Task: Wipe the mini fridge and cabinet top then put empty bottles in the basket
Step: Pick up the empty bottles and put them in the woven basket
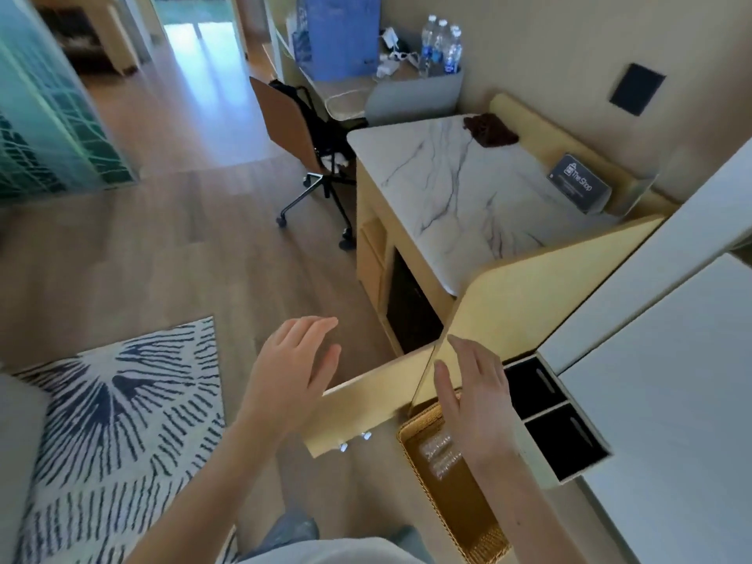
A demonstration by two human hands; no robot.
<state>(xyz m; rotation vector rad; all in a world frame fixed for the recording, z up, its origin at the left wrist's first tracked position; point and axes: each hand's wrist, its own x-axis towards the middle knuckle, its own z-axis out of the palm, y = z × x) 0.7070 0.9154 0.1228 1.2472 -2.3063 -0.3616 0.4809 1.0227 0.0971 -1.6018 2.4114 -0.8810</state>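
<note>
Clear empty plastic bottles (441, 453) lie in the woven wicker basket (488, 541) at five o'clock; likely featherlight, thin-walled, crushable, slippery, best taken round the neck. Left hand (293, 368) and right hand (476, 409) hover spread, holding nothing

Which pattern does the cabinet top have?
The rectangular stone cabinet top is white marble with grey veins; head view.

Clear bottles (441, 453) lie in wicker basket (431, 500); brown cloth (490, 131) rests on marble cabinet top (443, 193)
</note>
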